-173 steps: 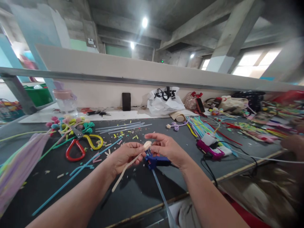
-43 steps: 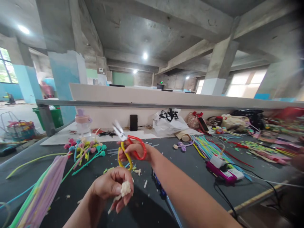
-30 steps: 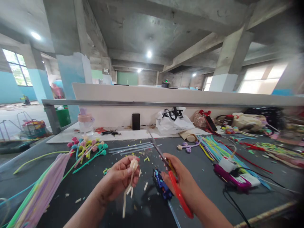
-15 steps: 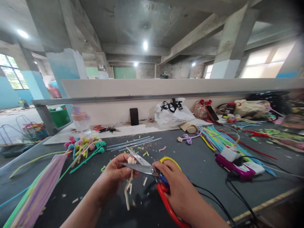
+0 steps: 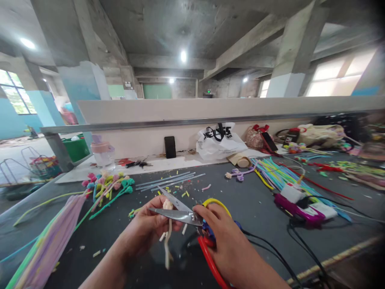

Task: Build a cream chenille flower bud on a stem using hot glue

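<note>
My left hand [image 5: 150, 222] pinches a cream pipe-cleaner piece with a bunched, knotted head [image 5: 167, 204] and a stem [image 5: 168, 249] that hangs down below the fingers. In my right hand [image 5: 221, 228] is a pair of scissors [image 5: 183, 216] with red and yellow handles. Their blades are spread, one behind the cream head and one across its front, close to my left fingers. Whether the blades touch the cream piece, I cannot tell. Short cream offcuts [image 5: 184, 229] are near the hands.
Coloured pipe-cleaner blossoms [image 5: 111, 186] and a long bundle [image 5: 57, 237] lie left. Clear sticks [image 5: 168, 181] lie ahead. To the right are more pipe cleaners [image 5: 276, 170] and a purple power strip [image 5: 297, 210] with cables. A phone [image 5: 170, 147], bottle [image 5: 103, 154] and white bag [image 5: 221, 142] stand behind.
The cream piece has turned slightly in my left fingers, and its stem has swung a little right. The scissor blades have shifted slightly left and stay spread around it.
</note>
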Demonstrator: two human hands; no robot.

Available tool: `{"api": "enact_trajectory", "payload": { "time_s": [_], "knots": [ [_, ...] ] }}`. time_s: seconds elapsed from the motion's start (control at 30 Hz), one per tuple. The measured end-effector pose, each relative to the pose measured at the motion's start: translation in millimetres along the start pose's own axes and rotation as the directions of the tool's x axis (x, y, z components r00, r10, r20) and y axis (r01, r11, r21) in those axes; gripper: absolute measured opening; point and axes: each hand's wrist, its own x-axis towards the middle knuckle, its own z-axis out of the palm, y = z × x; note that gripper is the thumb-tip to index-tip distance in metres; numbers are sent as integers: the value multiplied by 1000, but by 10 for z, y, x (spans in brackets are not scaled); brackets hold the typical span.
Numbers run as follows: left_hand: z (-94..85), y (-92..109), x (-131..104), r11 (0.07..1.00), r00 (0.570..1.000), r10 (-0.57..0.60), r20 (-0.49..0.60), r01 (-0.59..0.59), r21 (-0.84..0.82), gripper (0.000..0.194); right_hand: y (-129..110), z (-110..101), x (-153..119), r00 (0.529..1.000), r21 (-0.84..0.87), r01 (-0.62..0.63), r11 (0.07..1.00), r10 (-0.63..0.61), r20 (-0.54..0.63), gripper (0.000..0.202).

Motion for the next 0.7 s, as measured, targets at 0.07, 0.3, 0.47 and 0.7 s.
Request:
{"api": "enact_trajectory", "payload": {
  "time_s": [0.07, 0.3, 0.47, 0.7],
  "knots": [
    [9, 10, -16, 999, 999, -22, 28, 23, -37, 19, -22, -15, -17, 1000, 8, 14, 1000, -14, -5, 59],
    [-13, -2, -33, 997, 997, -58, 50, 61, -43, 24, -51, -43, -54, 999, -12, 43, 999, -43, -5, 64],
    [17, 22, -15, 999, 998, -45, 32, 45, 0, 27, -51, -40, -56, 999, -36, 39, 999, -39, -5, 62],
    [-66, 42, -7, 991, 999, 41, 3, -41, 127, 26, -42, -25, -60, 999, 27, -16, 1000, 15, 36, 60]
  ]
}}
